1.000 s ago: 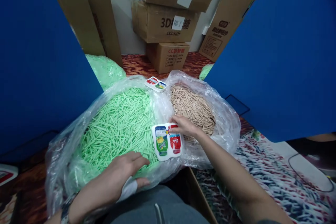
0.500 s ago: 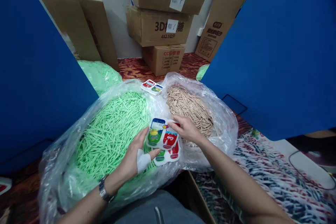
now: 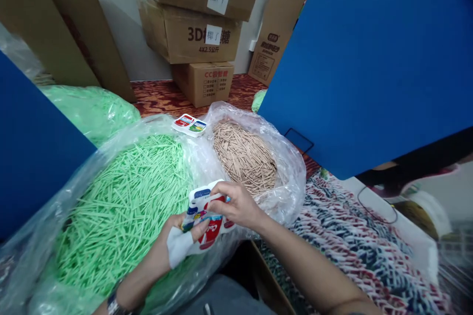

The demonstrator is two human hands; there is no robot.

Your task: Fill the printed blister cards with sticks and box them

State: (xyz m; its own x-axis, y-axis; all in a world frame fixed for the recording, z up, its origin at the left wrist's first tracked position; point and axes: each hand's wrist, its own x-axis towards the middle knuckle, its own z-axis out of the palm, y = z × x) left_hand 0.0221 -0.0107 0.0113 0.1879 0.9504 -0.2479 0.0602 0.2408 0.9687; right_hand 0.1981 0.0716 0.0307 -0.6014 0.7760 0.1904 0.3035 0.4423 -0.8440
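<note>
Over the front of the green bag, my left hand, with white tape round the thumb base and a watch at the wrist, is closed on flat white printed packs showing a red cola label. My right hand pinches the packs' upper right part, its fingers bent over the front. At least two packs overlap there; the exact number is hidden. Green thin sticks fill the large clear plastic bag beneath. Brown sticks fill a second bag to the right. Another twin printed pack lies between the bags.
Stacked cardboard boxes stand at the back wall. Blue panels flank both sides. A green-filled bag sits at back left. An open carton is at my lap, beside a shaggy multicoloured rug.
The view has turned right. The held packs are now tilted, and my right hand has curled further over them. My left thumb now lies across the front of a pack.
</note>
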